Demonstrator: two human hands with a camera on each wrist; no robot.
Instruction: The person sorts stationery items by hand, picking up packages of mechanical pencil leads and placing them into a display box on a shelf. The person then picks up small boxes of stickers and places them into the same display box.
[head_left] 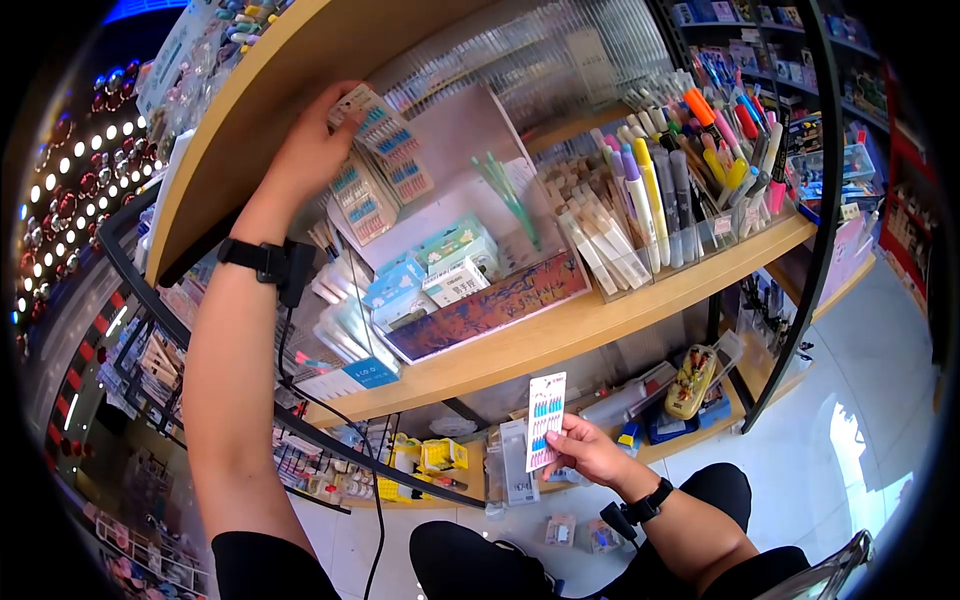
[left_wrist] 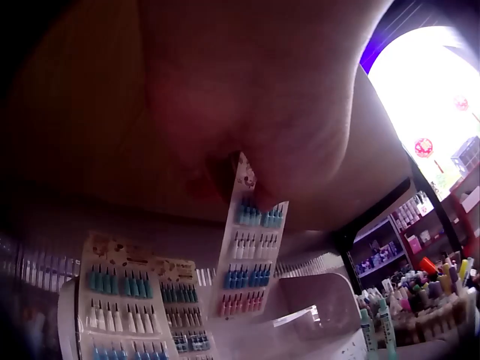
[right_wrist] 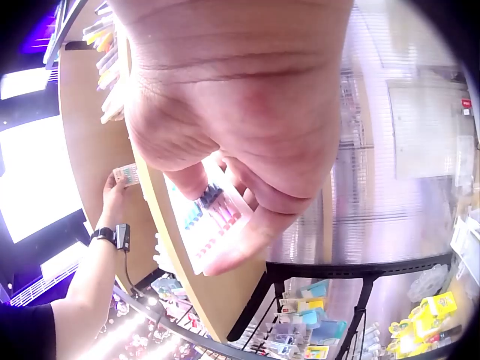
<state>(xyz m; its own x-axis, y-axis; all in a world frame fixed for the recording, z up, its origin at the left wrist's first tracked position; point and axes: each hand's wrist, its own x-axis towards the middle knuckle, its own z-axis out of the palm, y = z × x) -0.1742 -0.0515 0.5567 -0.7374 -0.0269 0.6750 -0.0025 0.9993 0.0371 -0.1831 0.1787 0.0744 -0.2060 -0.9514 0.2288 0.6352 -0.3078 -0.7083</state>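
Observation:
My left hand (head_left: pixel 305 150) pinches the top of a card (head_left: pixel 405 178) with rows of small pointed tips in teal, white, blue and pink. This card hangs over a white display box, whose patterned front (head_left: pixel 490 312) faces me. Similar cards (left_wrist: pixel 120 300) stand in the box beside it, one partly behind another. Lower down, in front of the shelf, my right hand (head_left: pixel 597 455) holds another narrow card (head_left: pixel 545 422) of blue and pink tips between thumb and fingers. The right wrist view shows that card (right_wrist: pixel 201 225) under the thumb and fingers.
Small cartons (head_left: pixel 458 284) and green sticks (head_left: pixel 508 200) stand in the display box. To its right, clear holders carry many markers (head_left: pixel 650 200). The wooden shelf edge (head_left: pixel 600 320) curves across, and a board (head_left: pixel 240 110) rises beside my left arm. A black cable (head_left: pixel 378 500) hangs below.

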